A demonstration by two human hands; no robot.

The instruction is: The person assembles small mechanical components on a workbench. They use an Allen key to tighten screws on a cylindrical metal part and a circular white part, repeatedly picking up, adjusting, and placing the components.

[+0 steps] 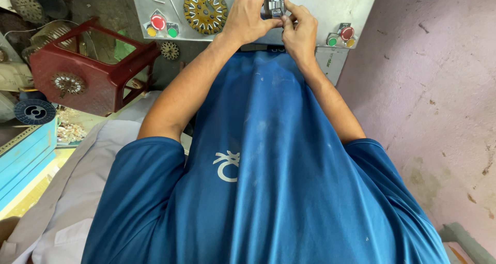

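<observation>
Metal part (275,4), small and silvery, sits at the top edge of view over the grey machine panel (320,5), held between both hands. Left hand (253,16) wraps around its left side, fingers curled over the top. Right hand (298,29) pinches its right side with fingertips. On the panel: 1 round toothed disc (205,9) left of the hands, and 2 clusters of red, yellow and green buttons (159,25). Red plastic stool (90,67) lies tipped at far left.
</observation>
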